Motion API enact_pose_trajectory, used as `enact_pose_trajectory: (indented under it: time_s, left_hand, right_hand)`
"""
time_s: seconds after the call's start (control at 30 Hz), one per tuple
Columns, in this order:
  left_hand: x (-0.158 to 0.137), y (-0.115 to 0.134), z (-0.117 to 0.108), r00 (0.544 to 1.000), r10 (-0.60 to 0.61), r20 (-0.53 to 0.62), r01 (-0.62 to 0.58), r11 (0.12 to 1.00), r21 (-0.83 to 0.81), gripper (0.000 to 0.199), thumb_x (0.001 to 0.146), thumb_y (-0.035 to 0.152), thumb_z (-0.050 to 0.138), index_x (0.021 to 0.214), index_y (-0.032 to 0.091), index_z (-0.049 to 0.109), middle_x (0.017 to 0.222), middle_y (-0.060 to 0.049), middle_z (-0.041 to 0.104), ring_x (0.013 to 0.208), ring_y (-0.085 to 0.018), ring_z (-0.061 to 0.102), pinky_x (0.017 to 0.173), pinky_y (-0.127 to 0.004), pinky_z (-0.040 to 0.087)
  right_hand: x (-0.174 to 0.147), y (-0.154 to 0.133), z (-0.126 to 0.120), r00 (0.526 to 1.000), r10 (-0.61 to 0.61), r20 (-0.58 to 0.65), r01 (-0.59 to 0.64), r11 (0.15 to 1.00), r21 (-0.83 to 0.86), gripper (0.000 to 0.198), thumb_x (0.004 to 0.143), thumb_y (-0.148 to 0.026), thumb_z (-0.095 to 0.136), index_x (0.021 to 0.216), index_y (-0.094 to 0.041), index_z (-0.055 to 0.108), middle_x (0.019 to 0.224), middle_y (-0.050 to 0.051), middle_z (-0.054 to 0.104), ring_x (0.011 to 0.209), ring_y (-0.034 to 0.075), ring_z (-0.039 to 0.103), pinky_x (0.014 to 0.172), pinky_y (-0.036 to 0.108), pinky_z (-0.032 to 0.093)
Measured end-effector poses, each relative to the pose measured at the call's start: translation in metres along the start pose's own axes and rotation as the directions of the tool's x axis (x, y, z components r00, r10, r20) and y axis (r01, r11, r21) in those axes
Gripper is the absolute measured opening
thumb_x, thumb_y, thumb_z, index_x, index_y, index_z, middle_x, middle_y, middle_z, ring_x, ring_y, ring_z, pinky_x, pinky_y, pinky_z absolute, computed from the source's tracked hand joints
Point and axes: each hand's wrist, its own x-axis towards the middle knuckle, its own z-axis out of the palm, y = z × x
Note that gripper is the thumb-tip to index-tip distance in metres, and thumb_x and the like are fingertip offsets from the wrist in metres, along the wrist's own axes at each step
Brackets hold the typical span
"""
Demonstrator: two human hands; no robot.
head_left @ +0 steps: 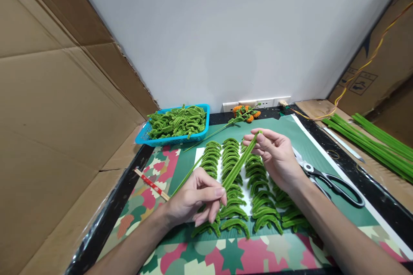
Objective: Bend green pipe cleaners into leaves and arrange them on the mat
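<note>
Between my two hands stretches a slim bundle of green pipe cleaners (pixel 240 163), slanting up to the right. My left hand (pixel 201 195) pinches its lower end, and my right hand (pixel 271 150) grips the upper end between thumb and fingers. Beneath them, curved green pipe-cleaner pieces (pixel 232 212) lie in several columns on a white sheet (pixel 245 197) and the green mat. A single green stem (pixel 185 178) runs behind my left hand; whether that hand holds it too I cannot tell.
A blue basket (pixel 171 141) heaped with green pieces stands back left. Behind lies an orange flower stem (pixel 250 114). Scissors (pixel 335 184) are right of my right hand, chopsticks (pixel 151 184) to the left. Long green pipe cleaners (pixel 371 146) and a white pen-like stick (pixel 343 144) lie at far right.
</note>
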Motion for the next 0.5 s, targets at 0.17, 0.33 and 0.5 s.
enact_pose_trajectory:
  time_s: [0.17, 0.33, 0.5]
  left_hand:
    - [0.0001, -0.0008, -0.0002, 1.0, 0.002, 0.001, -0.002, 1.0, -0.02, 0.034, 0.088, 0.038, 0.084, 0.075, 0.006, 0.083, 0.05, -0.01, 0.069, 0.026, -0.008, 0.047, 0.026, -0.013, 0.03]
    - [-0.0002, -0.0011, 0.0005, 1.0, -0.015, -0.004, 0.015, 0.999, -0.049, 0.033, 0.087, 0.037, 0.085, 0.077, 0.006, 0.084, 0.05, -0.01, 0.069, 0.025, -0.008, 0.047, 0.025, -0.013, 0.031]
    - [-0.001, -0.0014, 0.0002, 1.0, -0.022, -0.009, 0.021, 0.998, -0.052, 0.033, 0.086, 0.038, 0.086, 0.075, 0.007, 0.084, 0.049, -0.01, 0.068, 0.024, -0.009, 0.047, 0.025, -0.013, 0.032]
  right_hand:
    - [0.0005, -0.0019, -0.0008, 1.0, 0.001, -0.002, -0.001, 1.0, -0.008, 0.032, 0.079, -0.043, 0.095, 0.099, -0.021, 0.084, 0.1, 0.011, 0.086, 0.09, 0.025, 0.083, 0.077, 0.033, 0.066]
    - [0.0015, -0.0043, -0.0025, 1.0, 0.022, -0.017, -0.022, 0.999, -0.024, 0.029, 0.078, -0.042, 0.095, 0.094, -0.02, 0.084, 0.096, 0.011, 0.086, 0.086, 0.024, 0.083, 0.078, 0.034, 0.067]
    - [0.0019, -0.005, -0.002, 0.999, 0.048, 0.02, -0.048, 0.999, 0.008, 0.032, 0.08, -0.047, 0.093, 0.096, -0.02, 0.085, 0.098, 0.01, 0.086, 0.089, 0.023, 0.083, 0.08, 0.031, 0.066]
